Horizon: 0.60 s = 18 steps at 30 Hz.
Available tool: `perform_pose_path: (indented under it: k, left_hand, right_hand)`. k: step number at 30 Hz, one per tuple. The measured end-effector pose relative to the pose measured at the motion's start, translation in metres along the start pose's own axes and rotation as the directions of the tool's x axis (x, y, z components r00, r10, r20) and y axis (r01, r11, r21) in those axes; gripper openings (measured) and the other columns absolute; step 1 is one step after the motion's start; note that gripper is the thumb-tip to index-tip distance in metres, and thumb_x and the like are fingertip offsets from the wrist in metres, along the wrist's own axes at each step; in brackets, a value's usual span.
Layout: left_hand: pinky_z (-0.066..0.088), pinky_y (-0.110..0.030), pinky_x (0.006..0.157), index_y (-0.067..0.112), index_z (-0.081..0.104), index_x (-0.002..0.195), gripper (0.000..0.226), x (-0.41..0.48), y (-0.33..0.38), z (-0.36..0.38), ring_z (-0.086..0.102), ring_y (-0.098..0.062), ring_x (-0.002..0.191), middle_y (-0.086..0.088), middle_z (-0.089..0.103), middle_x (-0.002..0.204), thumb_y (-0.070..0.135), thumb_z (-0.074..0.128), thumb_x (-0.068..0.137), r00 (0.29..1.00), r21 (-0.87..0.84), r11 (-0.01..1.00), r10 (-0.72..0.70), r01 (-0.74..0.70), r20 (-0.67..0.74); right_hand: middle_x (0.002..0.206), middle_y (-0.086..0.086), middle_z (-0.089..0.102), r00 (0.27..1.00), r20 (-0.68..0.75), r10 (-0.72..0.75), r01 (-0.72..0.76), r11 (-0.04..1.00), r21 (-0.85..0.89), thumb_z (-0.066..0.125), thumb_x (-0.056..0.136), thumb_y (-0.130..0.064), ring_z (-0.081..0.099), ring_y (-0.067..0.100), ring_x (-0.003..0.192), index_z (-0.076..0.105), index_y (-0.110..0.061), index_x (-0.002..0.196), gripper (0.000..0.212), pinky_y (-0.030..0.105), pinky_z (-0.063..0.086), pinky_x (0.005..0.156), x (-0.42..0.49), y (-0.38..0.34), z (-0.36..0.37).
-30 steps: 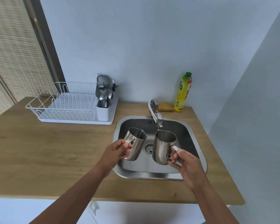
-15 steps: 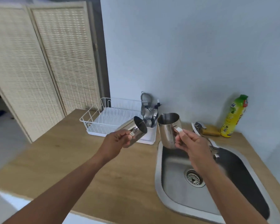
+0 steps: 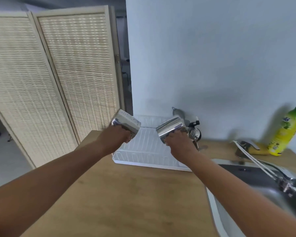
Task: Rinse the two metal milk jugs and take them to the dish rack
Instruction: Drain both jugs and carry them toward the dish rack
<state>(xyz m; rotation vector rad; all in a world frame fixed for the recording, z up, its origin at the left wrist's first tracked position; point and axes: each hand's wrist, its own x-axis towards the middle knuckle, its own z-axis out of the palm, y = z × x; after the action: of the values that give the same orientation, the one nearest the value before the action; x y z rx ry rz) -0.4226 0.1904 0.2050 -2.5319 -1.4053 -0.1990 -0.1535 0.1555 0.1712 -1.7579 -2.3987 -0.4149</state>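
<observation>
Two shiny metal milk jugs are held above the white dish rack [image 3: 143, 151], both tipped over with their bases up. My left hand [image 3: 118, 135] grips the left jug [image 3: 126, 123] by its handle, over the rack's left end. My right hand [image 3: 178, 142] grips the right jug [image 3: 171, 128] the same way, over the rack's right part, just in front of the cutlery holder [image 3: 194, 132]. Neither jug touches the rack. The picture is blurred by motion.
The rack stands on a wooden counter [image 3: 126, 194] against a pale wall. To the right are the steel sink [image 3: 263, 185] with its tap [image 3: 263, 168], a yellow sponge [image 3: 258, 151] and a yellow-green soap bottle [image 3: 285, 132]. A woven folding screen [image 3: 58, 82] stands left.
Both hands carried the jugs from over the sink leftward to above the dish rack and turned them bases up. My view swung left with them.
</observation>
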Motion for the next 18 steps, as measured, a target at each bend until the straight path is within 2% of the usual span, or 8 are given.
perform_pose_path:
  k: [2,5,8,11,14,17,18]
  left_hand:
    - [0.050,-0.030,0.069,0.022,0.064,0.103,0.029,0.012,-0.015,0.015,0.068,-0.021,0.084,0.002,0.072,0.093,0.002,0.064,0.082,0.989,0.179,0.973,0.145,-0.143,0.001]
    - [0.050,-0.039,0.076,0.015,0.054,0.119,0.036,0.029,-0.027,0.035,0.067,-0.029,0.084,-0.008,0.072,0.093,-0.001,0.056,0.087,0.963,0.324,0.907,0.253,-0.268,0.089]
    - [0.049,-0.047,0.083,0.008,0.050,0.120,0.041,0.046,-0.035,0.057,0.068,-0.030,0.081,-0.013,0.071,0.088,-0.007,0.056,0.082,0.930,0.473,0.804,0.348,-0.361,0.117]
    - [0.047,-0.052,0.091,0.008,0.047,0.132,0.048,0.057,-0.033,0.067,0.067,-0.034,0.092,-0.018,0.070,0.097,-0.007,0.049,0.086,0.899,0.501,0.746,0.369,-0.438,0.236]
    - [0.044,-0.056,0.097,0.014,0.065,0.117,0.036,0.065,-0.030,0.065,0.066,-0.032,0.097,-0.014,0.070,0.101,-0.002,0.052,0.088,0.873,0.531,0.693,0.364,-0.487,0.324]
    - [0.041,-0.064,0.096,0.005,0.067,0.109,0.033,0.069,-0.030,0.068,0.067,-0.033,0.093,-0.019,0.071,0.099,-0.008,0.054,0.081,0.851,0.578,0.625,0.361,-0.525,0.382]
    - [0.043,-0.063,0.095,0.002,0.066,0.106,0.031,0.070,-0.029,0.069,0.067,-0.033,0.089,-0.021,0.071,0.095,-0.009,0.054,0.079,0.836,0.591,0.591,0.379,-0.549,0.397]
  right_hand:
    - [0.124,0.006,0.061,0.998,0.061,-0.035,0.044,0.986,-0.159,0.050,0.090,-0.003,0.049,0.027,0.120,0.061,-0.013,0.120,0.034,0.041,0.038,0.100,0.014,-0.009,0.006]
    - [0.123,0.008,0.061,0.986,0.161,-0.048,0.100,0.939,-0.330,0.052,0.090,-0.005,0.049,0.028,0.119,0.063,-0.012,0.118,0.031,0.045,0.039,0.101,0.030,-0.017,0.016]
    - [0.116,0.008,0.065,0.976,0.213,-0.046,0.132,0.903,-0.410,0.054,0.089,-0.005,0.053,0.028,0.111,0.066,-0.012,0.111,0.026,0.046,0.043,0.094,0.043,-0.025,0.023]
    - [0.115,0.009,0.066,0.972,0.233,-0.043,0.144,0.888,-0.436,0.055,0.089,-0.006,0.053,0.028,0.111,0.066,-0.010,0.112,0.025,0.048,0.043,0.095,0.052,-0.031,0.030]
    - [0.116,0.010,0.065,0.962,0.271,-0.048,0.171,0.874,-0.455,0.055,0.090,-0.006,0.053,0.029,0.112,0.067,-0.010,0.110,0.024,0.048,0.042,0.096,0.060,-0.037,0.038]
    - [0.116,0.009,0.066,0.950,0.309,-0.040,0.181,0.878,-0.442,0.055,0.090,-0.006,0.053,0.029,0.112,0.068,-0.012,0.108,0.023,0.047,0.041,0.095,0.067,-0.041,0.047]
    - [0.115,0.009,0.066,0.945,0.323,-0.048,0.193,0.881,-0.432,0.055,0.090,-0.005,0.054,0.029,0.112,0.068,-0.012,0.108,0.023,0.047,0.041,0.095,0.068,-0.041,0.050]
